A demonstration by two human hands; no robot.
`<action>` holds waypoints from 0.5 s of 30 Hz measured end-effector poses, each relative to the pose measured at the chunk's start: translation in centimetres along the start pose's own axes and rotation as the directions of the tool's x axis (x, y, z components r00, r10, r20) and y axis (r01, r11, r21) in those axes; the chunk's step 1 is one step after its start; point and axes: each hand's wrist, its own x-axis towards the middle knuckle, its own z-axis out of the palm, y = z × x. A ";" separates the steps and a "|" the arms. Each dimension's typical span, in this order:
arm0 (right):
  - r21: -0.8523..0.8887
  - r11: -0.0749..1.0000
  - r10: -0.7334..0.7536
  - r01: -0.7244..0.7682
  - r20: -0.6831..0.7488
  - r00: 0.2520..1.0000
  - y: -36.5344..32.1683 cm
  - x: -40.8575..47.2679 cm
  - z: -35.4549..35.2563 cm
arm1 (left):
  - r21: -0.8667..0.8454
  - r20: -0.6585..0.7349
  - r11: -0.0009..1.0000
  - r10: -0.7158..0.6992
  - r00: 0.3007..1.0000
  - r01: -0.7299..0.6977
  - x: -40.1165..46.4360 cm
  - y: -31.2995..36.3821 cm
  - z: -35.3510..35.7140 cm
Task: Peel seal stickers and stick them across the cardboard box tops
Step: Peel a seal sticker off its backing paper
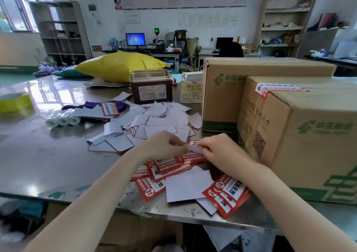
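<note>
- Landmark: near cardboard box (301,135), sealed top already carrying one red-and-white sticker (278,89) across its far-left corner.
- Far left of box: heap of blank white backing papers (154,124) on steel table (48,155); open brown tin (151,87) behind heap.
- Left hand (164,145), left of box: fingers curled, pinching one end of seal sticker (194,147).
- Seal sticker just left of box's lower-left corner, between both hands; long axis roughly left-right, printed face up. Peeled or not: cannot tell.
- Right hand (216,151), beside box: fingers curled, pinching sticker's other end.
- Below hands: stack of unpeeled stickers (170,166) fanned out, further ones (228,195) nearer table edge.
- Handling, judged: thin, light, floppy, likely to curl and self-stick; best held by a corner or short edges, kept taut.
</note>
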 end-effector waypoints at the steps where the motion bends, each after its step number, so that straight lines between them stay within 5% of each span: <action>1: 0.017 1.000 0.016 -0.015 -0.086 0.996 0.0 0.2 -0.1 | -0.084 -0.043 0.996 0.022 0.999 -0.025 0.2 0.4 -0.2; 4: 0.060 0.997 0.076 -0.057 -0.378 0.923 -0.2 1.3 0.1 | -0.450 -0.324 0.881 -0.006 0.946 -0.149 0.8 1.3 0.1; 6: 0.076 0.997 0.067 -0.034 -0.498 0.864 -0.5 1.7 0.5 | -0.480 -0.468 0.848 -0.029 0.883 -0.226 1.0 1.3 0.7; 10: 0.101 0.994 0.030 0.038 -0.593 0.805 -0.4 1.8 1.9 | -0.481 -0.424 0.836 0.041 0.905 -0.264 0.9 1.3 1.4; 15: 0.177 0.974 -0.028 0.144 -0.532 0.846 -0.1 0.9 2.5 | -0.672 -0.340 0.704 -0.017 0.940 -0.230 0.6 0.6 2.0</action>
